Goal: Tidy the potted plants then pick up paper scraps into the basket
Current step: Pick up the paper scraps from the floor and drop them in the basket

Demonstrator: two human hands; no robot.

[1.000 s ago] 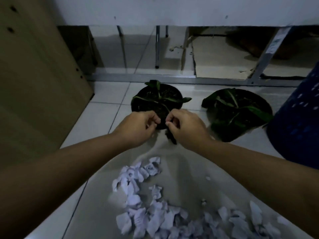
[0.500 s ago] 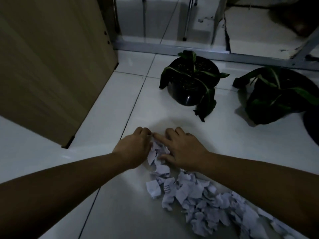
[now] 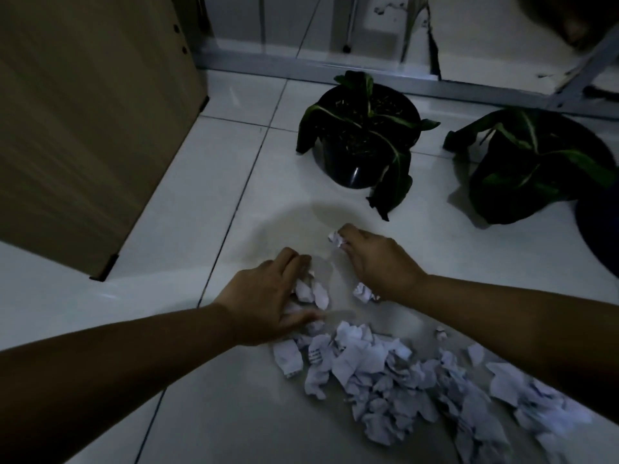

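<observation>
A heap of crumpled white paper scraps (image 3: 395, 373) lies on the pale tiled floor in front of me. My left hand (image 3: 268, 296) presses down on the heap's far left end, fingers curled around a few scraps (image 3: 313, 291). Just to the right, my right hand (image 3: 375, 262) is closed on scraps, one scrap (image 3: 336, 238) sticking out at the fingertips and another below the palm. Beyond the hands stand two black potted plants: the left pot (image 3: 355, 162) with drooping leaves and the right pot (image 3: 532, 165). A dark blue basket (image 3: 599, 229) is cut off at the right edge.
A tall wooden cabinet panel (image 3: 87, 122) fills the left side, its corner resting on the floor. A metal rail (image 3: 335, 67) runs along the wall behind the pots, with chair legs beyond it. Bare tiles lie between the hands and the pots.
My hands left the left pot's leaves and dropped to the paper heap. Since half a second ago they have spread apart and closed on scraps; the right hand has lifted slightly.
</observation>
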